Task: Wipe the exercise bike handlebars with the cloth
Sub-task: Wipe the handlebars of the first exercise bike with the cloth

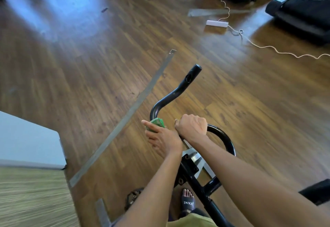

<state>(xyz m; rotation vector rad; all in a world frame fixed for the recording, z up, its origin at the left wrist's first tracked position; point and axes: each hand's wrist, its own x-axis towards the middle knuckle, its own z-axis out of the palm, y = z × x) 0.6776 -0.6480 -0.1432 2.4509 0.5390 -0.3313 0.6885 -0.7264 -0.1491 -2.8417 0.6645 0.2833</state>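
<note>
The black exercise bike handlebars (171, 95) curve up and away from me, with a second loop bending off to the right. A green cloth (158, 122) sits against the lower left bend of the bar. My left hand (161, 136) holds the cloth against the bar, index finger stretched out along it. My right hand (192, 128) grips the bar in a fist just to the right of the cloth. The bike's black stem and grey bracket show below my forearms.
Brown wood floor all around, with a grey tape strip (125, 117) running diagonally. A white box (217, 24) and a loose cord (267, 48) lie at the upper right near black treadmill bases (303, 12). My sandalled foot (187, 201) is below the stem.
</note>
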